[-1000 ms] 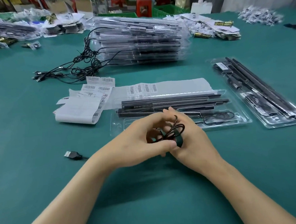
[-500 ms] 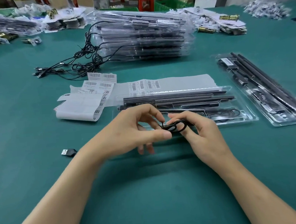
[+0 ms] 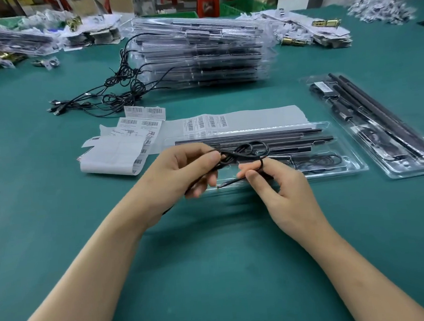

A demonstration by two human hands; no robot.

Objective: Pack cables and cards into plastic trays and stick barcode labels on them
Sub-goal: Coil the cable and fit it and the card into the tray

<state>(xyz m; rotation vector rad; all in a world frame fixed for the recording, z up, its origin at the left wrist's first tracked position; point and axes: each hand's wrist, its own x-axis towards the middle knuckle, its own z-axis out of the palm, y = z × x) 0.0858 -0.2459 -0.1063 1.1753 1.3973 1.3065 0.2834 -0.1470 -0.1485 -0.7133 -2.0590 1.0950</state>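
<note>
Green surface (image 3: 212, 272) fills view. Stack of packed trays (image 3: 199, 52) at far centre. Open tray (image 3: 350, 168) just beyond hands, black rods inside; second tray (image 3: 403, 173) to its right, angled. Barcode label sheets (image 3: 121, 151) left of open tray. Loose cables (image 3: 117, 91) tangled beside stack. Left hand (image 3: 172, 177) pinches coiled cable (image 3: 245, 151), held above open tray's near edge. Right hand (image 3: 282, 190) pinches cable's free end, thumb against forefinger.

Centre: tray (image 3: 355, 170); behind-left: label sheets (image 3: 121, 153); behind: tray stack (image 3: 199, 52), cables (image 3: 112, 92) left of it; right: second tray (image 3: 400, 173).
</note>
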